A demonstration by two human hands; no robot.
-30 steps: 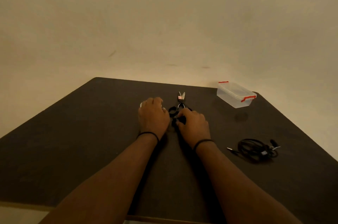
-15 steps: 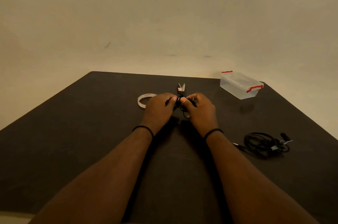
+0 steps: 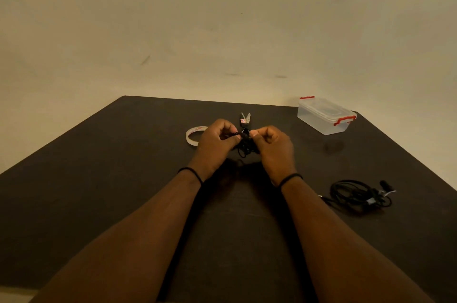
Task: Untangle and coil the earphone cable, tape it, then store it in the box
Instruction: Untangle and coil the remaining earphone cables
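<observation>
In the head view, a tangled black earphone cable (image 3: 244, 145) is held just above the dark matte worktop (image 3: 99, 179), near its middle. The left hand (image 3: 215, 142) is clenched around one part of the bundle, with the strand pinched between thumb and curled fingers. The right hand (image 3: 272, 147) is likewise closed on the cable, pinching it at the top of the bundle. The cable thus lies between the two grips, touching both, with a short loop hanging down below the fingertips toward the worktop.

Behind the left hand, a flat roll of clear tape (image 3: 194, 136) is seen lying on the worktop, partly hidden by the knuckles. A pair of small scissors (image 3: 245, 119) lies just beyond the hands. A clear plastic box with red clips (image 3: 325, 115) stands well apart at the far right, its lid on. A second coiled black cable (image 3: 358, 195) lies near the right forearm.

The untangling is judged to be in hand, with coiling not yet begun. A knot could be tightened if both grips are pulled apart too hard. The thin strand could also slip from a pinch and fall back in a heap. The fine state of the tangle cannot be told, as it is small and dark.
</observation>
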